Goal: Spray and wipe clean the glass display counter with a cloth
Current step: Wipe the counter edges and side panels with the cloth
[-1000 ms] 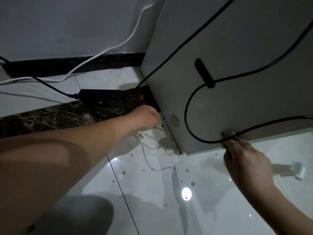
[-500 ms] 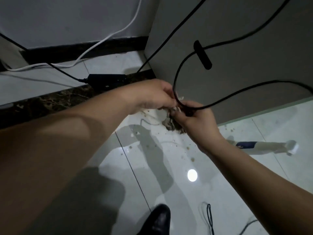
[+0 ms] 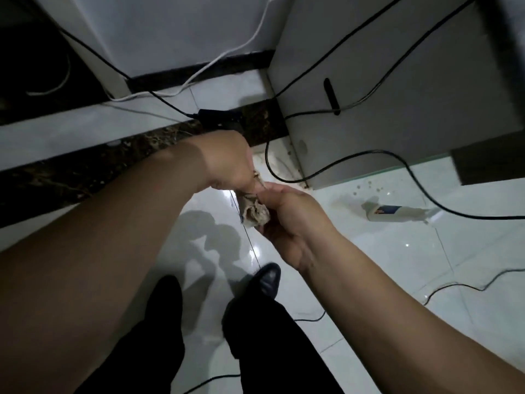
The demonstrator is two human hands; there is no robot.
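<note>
Both hands meet over the floor and share one thing: a crumpled, dirty beige cloth (image 3: pixel 254 213). The left hand (image 3: pixel 227 163) pinches its upper end with curled fingers, and the right hand (image 3: pixel 289 214) is closed around the lower bunch, thumb on top. The cloth is in the air between them and touches nothing else. The next move, I think, turns on the white plastic spray bottle (image 3: pixel 395 213). It lies on its side on the glossy white floor tile (image 3: pixel 369 265), to the right of the hands and a little farther out, with its long axis running left to right. The base seems to point to the hands and the spray head away, but the far end is blurred. The right hand is clearly the nearer one, so the cloth would go fully to the left hand first. A thin black cable (image 3: pixel 369 152) loops along the floor and passes just beside the bottle's far end — a reaching hand could catch it. Behind stands a pale grey cabinet panel (image 3: pixel 383 81), probably the side of the counter; no glass top is in view. Small brown spots (image 3: pixel 369 189) lie near its foot. Farther left are a black power adapter (image 3: pixel 216 115) on a dark marble strip (image 3: pixel 85 172) and a white cable (image 3: pixel 227 52). A black shoe (image 3: pixel 267 277) stands below the hands.
</note>
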